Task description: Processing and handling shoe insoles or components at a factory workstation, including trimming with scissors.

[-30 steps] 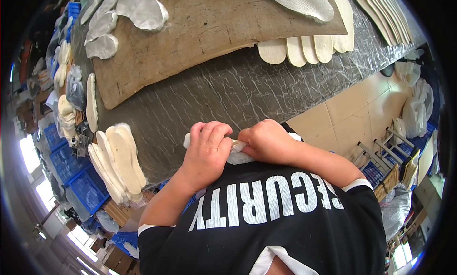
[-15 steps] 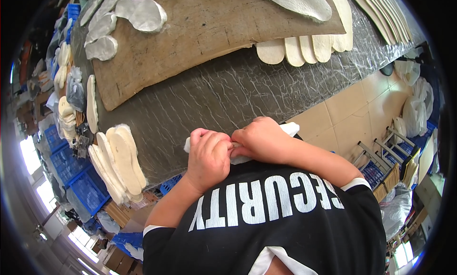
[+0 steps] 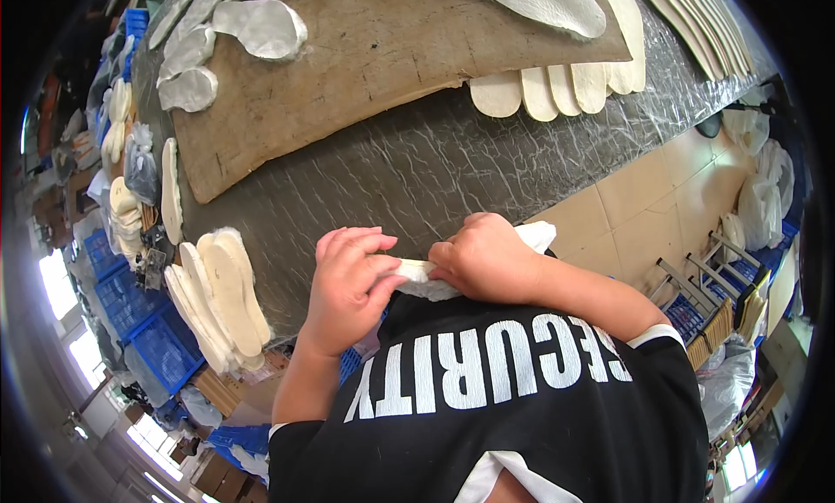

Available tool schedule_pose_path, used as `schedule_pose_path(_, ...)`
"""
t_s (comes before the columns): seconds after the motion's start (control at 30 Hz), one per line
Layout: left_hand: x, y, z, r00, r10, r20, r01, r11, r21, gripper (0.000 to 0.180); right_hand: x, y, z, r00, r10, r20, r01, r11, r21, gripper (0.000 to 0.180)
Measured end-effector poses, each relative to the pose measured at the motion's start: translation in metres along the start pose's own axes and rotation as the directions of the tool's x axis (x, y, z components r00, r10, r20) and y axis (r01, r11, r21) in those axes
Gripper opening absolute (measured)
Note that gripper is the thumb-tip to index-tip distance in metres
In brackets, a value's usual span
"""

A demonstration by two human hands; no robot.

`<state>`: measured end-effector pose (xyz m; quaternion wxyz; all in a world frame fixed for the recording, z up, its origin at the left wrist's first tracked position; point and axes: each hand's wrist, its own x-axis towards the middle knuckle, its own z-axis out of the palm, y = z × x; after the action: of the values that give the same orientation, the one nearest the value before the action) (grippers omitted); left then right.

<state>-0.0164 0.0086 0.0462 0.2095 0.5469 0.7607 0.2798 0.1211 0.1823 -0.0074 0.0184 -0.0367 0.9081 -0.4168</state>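
Both my hands meet at the near edge of a dark grey crinkled table top [image 3: 417, 164]. My left hand [image 3: 348, 285] pinches one end of a white insole [image 3: 426, 272] with its fingertips. My right hand [image 3: 487, 259] is closed over the same insole, and its far end sticks out past my knuckles at the table edge. A black shirt with white lettering fills the lower middle of the view.
A fanned stack of cream insoles [image 3: 217, 298] lies left of my left hand. A large brown board [image 3: 365, 68] with grey-white insole pieces covers the far table. More cream insoles [image 3: 557, 90] line its right edge. Blue crates [image 3: 148, 346] stand at lower left, tiled floor and metal racks at right.
My hands stay on the insole at the table edge and have drawn slightly closer to my body; the left fingers have shifted their pinch on the insole's end.
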Motion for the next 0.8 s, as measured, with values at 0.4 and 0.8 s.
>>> schedule_pose_path(0.4,-0.004,0.006,0.019,0.985,0.172,-0.028,-0.161,0.959,0.232,0.021,-0.001,-0.002,0.000,1.000,-0.010,-0.028,0.009,0.999,-0.031,0.022)
schedule_pose_path(0.8,0.000,0.009,0.019,0.988,0.130,-0.080,-0.114,0.977,0.181,0.014,-0.004,-0.004,0.003,0.992,0.123,0.014,-0.123,0.992,0.034,0.019)
